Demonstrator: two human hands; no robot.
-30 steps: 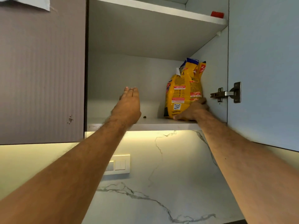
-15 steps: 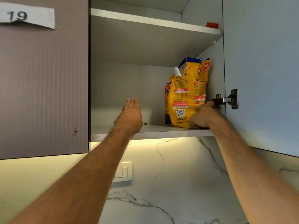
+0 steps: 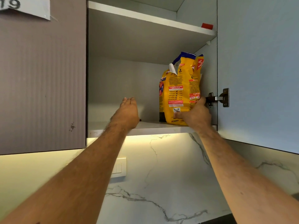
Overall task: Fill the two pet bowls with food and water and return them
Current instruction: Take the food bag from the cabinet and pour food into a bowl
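Both forearms reach up and forward into the open cabinet. The left hand [image 3: 127,114] hangs flat over the shelf [image 3: 150,126], fingers together and extended, holding nothing — well apart from the bag. The right hand [image 3: 196,116] is wrapped round the lower right corner of the yellow pet food bag [image 3: 178,94], thumb across its front, fingers round its side. The bag stands upright just beyond that hand, close against the cabinet's right wall, the door hinge [image 3: 218,98] just right of the knuckles. Its top looks torn open — tip it while pulling one-handed and kibble could spill, or the bag could snag that hinge. No bowls in view.
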